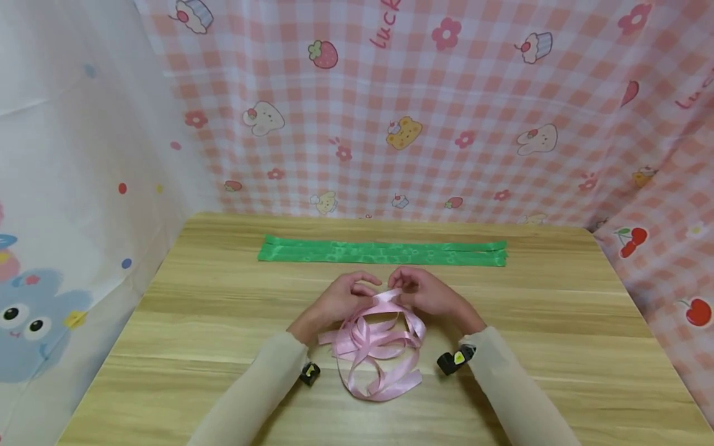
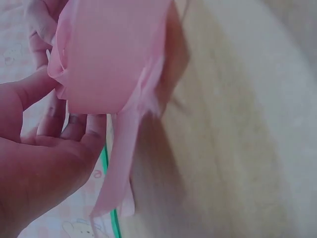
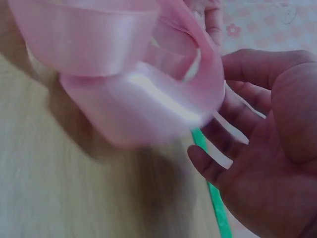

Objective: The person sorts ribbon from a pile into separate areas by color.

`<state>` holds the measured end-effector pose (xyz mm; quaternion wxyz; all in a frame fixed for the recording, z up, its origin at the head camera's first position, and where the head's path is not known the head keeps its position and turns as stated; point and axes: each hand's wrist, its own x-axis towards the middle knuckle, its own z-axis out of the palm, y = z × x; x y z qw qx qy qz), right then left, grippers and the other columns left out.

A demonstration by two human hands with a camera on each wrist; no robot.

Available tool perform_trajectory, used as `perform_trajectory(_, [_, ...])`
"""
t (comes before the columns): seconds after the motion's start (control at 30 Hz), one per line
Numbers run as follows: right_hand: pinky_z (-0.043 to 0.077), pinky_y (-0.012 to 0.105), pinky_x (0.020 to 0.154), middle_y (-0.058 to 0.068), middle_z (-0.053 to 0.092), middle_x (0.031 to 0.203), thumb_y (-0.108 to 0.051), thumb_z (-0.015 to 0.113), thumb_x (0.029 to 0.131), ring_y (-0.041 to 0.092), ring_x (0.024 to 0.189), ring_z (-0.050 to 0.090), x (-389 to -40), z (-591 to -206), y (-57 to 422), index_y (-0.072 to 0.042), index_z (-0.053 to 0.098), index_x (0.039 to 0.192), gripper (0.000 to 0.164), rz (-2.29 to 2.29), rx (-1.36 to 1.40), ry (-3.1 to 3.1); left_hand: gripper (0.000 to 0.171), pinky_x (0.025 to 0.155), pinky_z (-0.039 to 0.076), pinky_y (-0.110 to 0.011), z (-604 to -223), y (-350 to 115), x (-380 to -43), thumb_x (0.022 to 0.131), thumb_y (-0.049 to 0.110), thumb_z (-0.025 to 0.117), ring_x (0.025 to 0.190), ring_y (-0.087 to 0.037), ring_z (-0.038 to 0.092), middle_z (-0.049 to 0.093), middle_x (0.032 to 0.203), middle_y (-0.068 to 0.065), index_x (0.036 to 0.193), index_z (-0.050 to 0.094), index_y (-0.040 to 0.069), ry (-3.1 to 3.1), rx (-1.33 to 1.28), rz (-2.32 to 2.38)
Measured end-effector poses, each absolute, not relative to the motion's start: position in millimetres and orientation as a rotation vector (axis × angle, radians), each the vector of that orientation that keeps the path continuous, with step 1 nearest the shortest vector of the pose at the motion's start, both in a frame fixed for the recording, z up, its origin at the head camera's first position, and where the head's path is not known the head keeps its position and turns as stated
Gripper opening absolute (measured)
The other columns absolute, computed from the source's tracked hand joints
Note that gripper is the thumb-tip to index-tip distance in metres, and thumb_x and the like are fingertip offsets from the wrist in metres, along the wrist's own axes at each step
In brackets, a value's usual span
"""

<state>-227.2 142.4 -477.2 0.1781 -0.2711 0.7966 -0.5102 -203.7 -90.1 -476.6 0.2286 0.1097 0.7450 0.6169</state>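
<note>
Lower centre of the head view, a loosely looped, shiny pale-pink ribbon [image 1: 344, 345] lies on the light wood-grain table [image 1: 558, 303]. At its top edge, the fingers of the left hand [image 1: 347, 297] and right hand [image 1: 428, 292] pinch it. Above them, mid-frame, stretches a long, flat green patterned strip [image 1: 379, 253].

Table [image 1: 558, 322]: pale yellowish wood from where I stand, grain running sideways, far corners rounded.
Green strips [image 1: 385, 251]: flat along the far edge, nearly parallel to it, side by side, with a slim gap showing at the right end.
Pink ribbon [image 1: 385, 354]: loosely looped at mid-table, nearer me than the green; upper part raised, lower loops seemingly resting on the wood.
</note>
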Motion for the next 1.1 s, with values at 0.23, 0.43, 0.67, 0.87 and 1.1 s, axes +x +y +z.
perform_trajectory(0.23, [0.050,0.025,0.067,0.012,0.065,0.082,0.002,0.066,0.090,0.011,0.071,0.057,-210.7,-467.2,163.3,0.004,0.059,0.103,0.015,-1.423,-0.837,2.018,0.034,0.078,0.054,-0.024,-470.5,-94.0,-191.8,0.091,-0.001,0.065,0.093,-0.017,0.070,0.074,0.101,-0.013,0.125,0.059,-0.002,2.021,0.421,1.625])
perform_trajectory(0.43, [0.049,0.026,0.067,0.017,0.065,0.080,0.002,0.065,0.091,0.012,0.073,0.060,-203.5,-463.3,176.3,0.004,0.058,0.102,0.013,-1.425,-0.886,1.951,0.031,0.078,0.051,-0.024,-467.0,-99.6,-185.6,0.092,0.002,0.066,0.091,-0.013,0.068,0.074,0.099,-0.009,0.123,0.060,-0.002,2.019,0.497,1.610])
perform_trajectory(0.67, [0.051,0.025,0.067,0.007,0.063,0.081,0.006,0.060,0.094,0.011,0.072,0.059,-200.2,-442.4,189.5,0.009,0.054,0.104,0.012,-1.676,-0.910,1.937,0.032,0.080,0.053,-0.029,-447.1,-106.7,-189.1,0.096,0.004,0.062,0.089,-0.017,0.067,0.072,0.101,-0.017,0.128,0.056,0.002,2.019,0.618,1.702])
perform_trajectory(0.87, [0.045,0.020,0.059,-0.003,0.061,0.084,0.006,0.054,0.097,0.006,0.070,0.053,-192.8,-413.2,198.4,0.009,0.051,0.105,0.009,-1.804,-0.932,1.974,0.041,0.083,0.057,-0.039,-424.5,-108.9,-185.6,0.097,0.002,0.058,0.088,-0.025,0.065,0.063,0.106,-0.032,0.137,0.049,0.006,1.927,0.660,1.766])
perform_trajectory(1.1, [0.048,0.019,0.061,-0.004,0.063,0.086,0.012,0.051,0.095,0.007,0.075,0.059,-189.4,-391.1,222.4,-0.002,0.055,0.106,0.018,-1.879,-1.009,1.979,0.042,0.071,0.054,-0.031,-400.9,-129.1,-185.2,0.098,0.000,0.058,0.076,-0.025,0.061,0.069,0.101,-0.023,0.138,0.050,0.009,1.957,0.689,1.730])
